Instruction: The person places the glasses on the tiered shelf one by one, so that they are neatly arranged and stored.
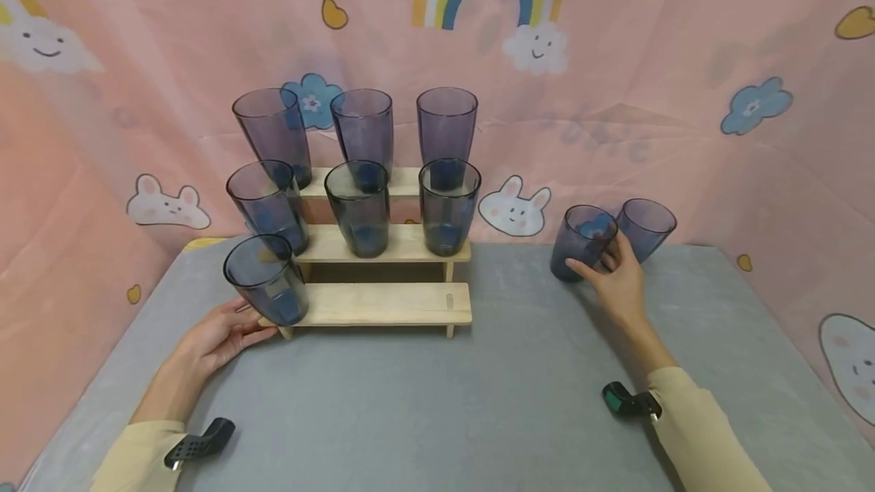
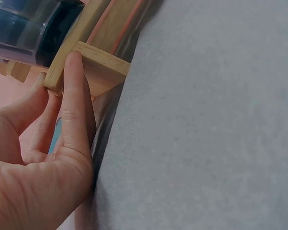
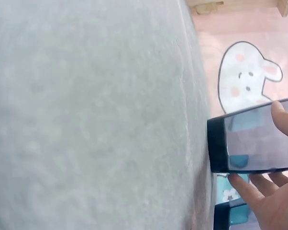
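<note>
At the left end of a three-tier wooden rack (image 1: 383, 304), my left hand (image 1: 217, 340) pinches the lowest shelf; the left wrist view shows thumb and fingers at the board's edge (image 2: 67, 52). Just above those fingers, a tinted glass tumbler (image 1: 263, 283) stands on that shelf's left end. Over on the right, my right hand (image 1: 623, 291) grips another tinted tumbler (image 1: 570, 249) between thumb and fingers. That tumbler (image 3: 259, 136) is upright, its base at the table surface; whether it touches cannot be told. A second tumbler (image 1: 649, 226) stands close behind it.
Three tumblers (image 1: 362, 127) line the top tier and three more (image 1: 365, 211) the middle one. The rack stands on a grey-covered table (image 1: 437, 408). A pink printed cloth (image 1: 615, 97) hangs behind and along the sides.
</note>
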`<state>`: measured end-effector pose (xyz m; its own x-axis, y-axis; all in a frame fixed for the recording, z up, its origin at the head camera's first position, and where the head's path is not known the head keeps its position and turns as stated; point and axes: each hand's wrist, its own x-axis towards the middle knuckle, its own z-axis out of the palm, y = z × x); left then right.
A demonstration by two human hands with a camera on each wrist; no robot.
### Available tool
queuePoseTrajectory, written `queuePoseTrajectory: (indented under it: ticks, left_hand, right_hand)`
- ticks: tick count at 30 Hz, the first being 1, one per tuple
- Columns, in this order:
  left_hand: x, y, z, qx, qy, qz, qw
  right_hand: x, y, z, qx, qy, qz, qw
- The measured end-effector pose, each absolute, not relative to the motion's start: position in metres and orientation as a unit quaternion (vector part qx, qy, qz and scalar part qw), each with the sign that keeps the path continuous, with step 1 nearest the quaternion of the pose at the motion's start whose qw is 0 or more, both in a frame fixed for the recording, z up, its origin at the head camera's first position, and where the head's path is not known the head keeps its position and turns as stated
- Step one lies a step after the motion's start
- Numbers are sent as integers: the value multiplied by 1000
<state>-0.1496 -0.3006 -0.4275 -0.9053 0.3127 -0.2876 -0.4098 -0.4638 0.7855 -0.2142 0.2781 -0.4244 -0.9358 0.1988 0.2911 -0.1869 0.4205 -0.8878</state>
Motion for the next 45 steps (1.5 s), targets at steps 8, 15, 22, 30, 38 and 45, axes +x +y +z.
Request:
queuePoseTrajectory:
  ticks: [8,15,22,30,38,45]
  left_hand:
    - [-149,-300,-425,-61,488,844,214]
    - [-150,-300,-424,-67,489,843,212]
    - [-150,-300,-424,-69,483,847,211]
    - [-150,-299,-425,-76,493,841,209]
    - [-149,-299,-424,-70,486,846,209]
    - [-149,-300,-425,-60,468,856,211]
  right_hand:
    - [-214,280,-425,-6,-826,533,181]
    - [-204,277,-426,-16,-824,529,203]
    - [-191,269,-417,-7,-831,523,190]
    - [-180,248,-397,43,-776,597,201]
    - [-165,223,-377,116,-704,669,206]
    - [-157,199,-372,157,-698,670,197]
